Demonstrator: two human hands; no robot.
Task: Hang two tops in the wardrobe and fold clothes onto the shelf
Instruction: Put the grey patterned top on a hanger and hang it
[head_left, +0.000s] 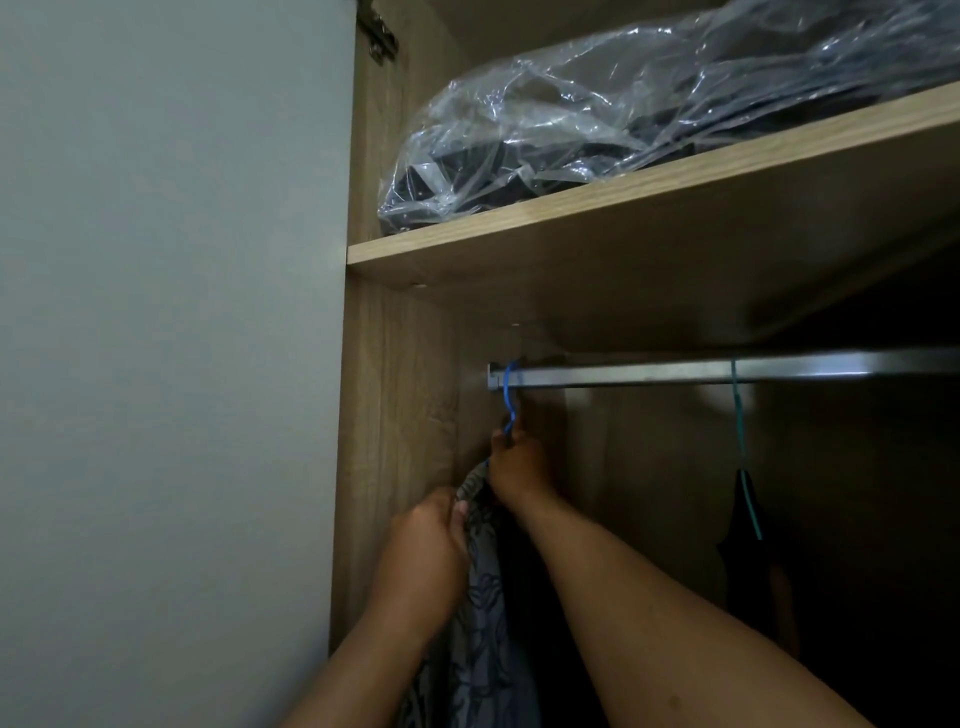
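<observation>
A blue hanger (510, 395) is hooked over the far left end of the metal rail (675, 370) inside the wardrobe. A grey patterned top (483, 613) hangs from it. My right hand (517, 467) grips the hanger's neck just below the hook. My left hand (426, 556) pinches the top's shoulder fabric on the left side. Further right on the rail, a teal hanger (742, 436) carries a dark top (748, 540).
A wooden shelf (623, 192) above the rail holds dark clothes in a clear plastic bag (597, 119). The wardrobe's side panel (395, 441) stands close to the left of the hands. The pale door (166, 338) fills the left.
</observation>
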